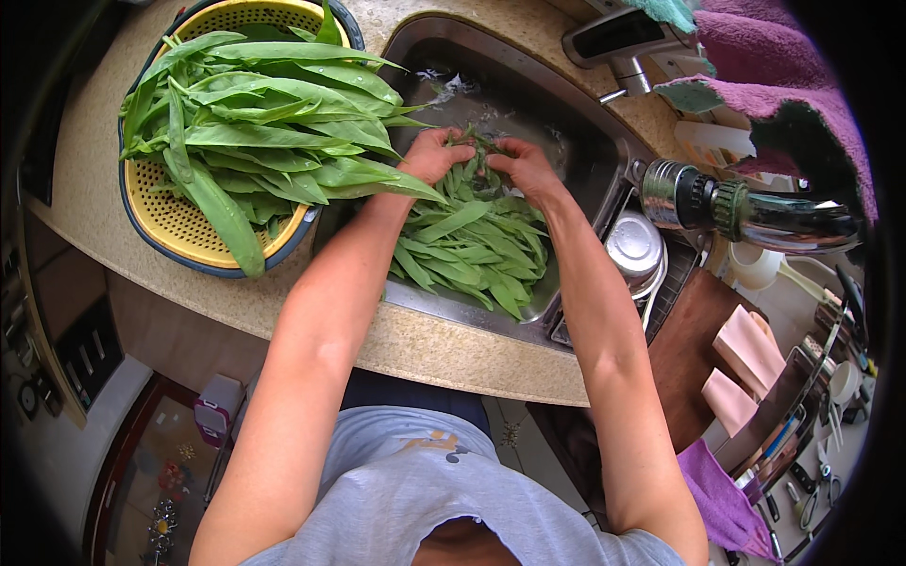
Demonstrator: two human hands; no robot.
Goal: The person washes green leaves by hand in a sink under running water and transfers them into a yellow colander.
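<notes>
Both hands are low inside a stainless steel sink (488, 60), close together. My left hand (435, 154) pinches some green stems and small leaves (468, 159) between thumb and fingers. The other side of the same bunch is gripped by my right hand (527, 166). Below my wrists, a pile of long green leafy vegetables (474, 247) fills the near part of the sink. On the counter to the left, a yellow colander (180, 226) in a dark-rimmed basin is heaped with larger long leaves (276, 120), some wet with droplets. Their tips overhang the sink's left edge.
A chrome faucet spout (778, 212) reaches in from the right. Beyond it are a tap lever (616, 42) and purple towels (800, 99). A metal pot (635, 244) sits on a rack right of the sink, near a brown board (697, 332) and a knife-and-scissors rack (807, 467).
</notes>
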